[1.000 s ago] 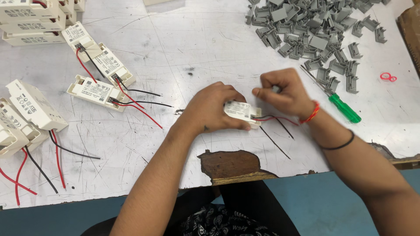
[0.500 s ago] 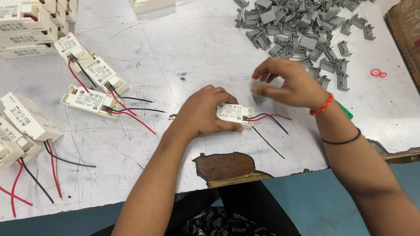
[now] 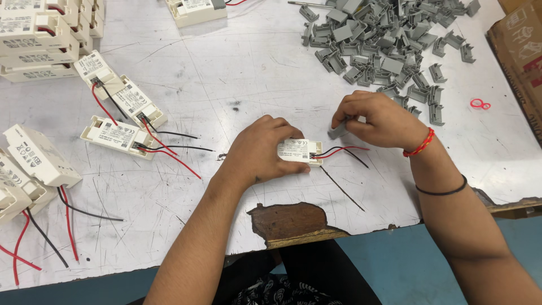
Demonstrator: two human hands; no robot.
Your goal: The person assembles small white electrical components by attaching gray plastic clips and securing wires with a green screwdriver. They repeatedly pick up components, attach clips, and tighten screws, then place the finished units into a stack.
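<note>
Fitting step, I judge: left hand (image 3: 264, 151) clamps white driver box (image 3: 299, 151) on tabletop (image 3: 237, 73); right hand (image 3: 377, 120) fingers pinch grey clip (image 3: 339, 131), which next needs lining up with the wire end.

Worn table (image 3: 237, 68) — modules (image 3: 116, 135), (perhaps plastic) clips (image 3: 384, 45)

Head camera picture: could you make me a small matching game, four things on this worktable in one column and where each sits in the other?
Things:
1. white module
2. grey clip
3. pile of grey clips
4. red rubber rings

Places:
A. loose on the table, at its right side near the cardboard box
B. heaped at the far right of the table
C. under the left hand
D. in the fingers of the right hand

Pairs: 1-C, 2-D, 3-B, 4-A
</note>
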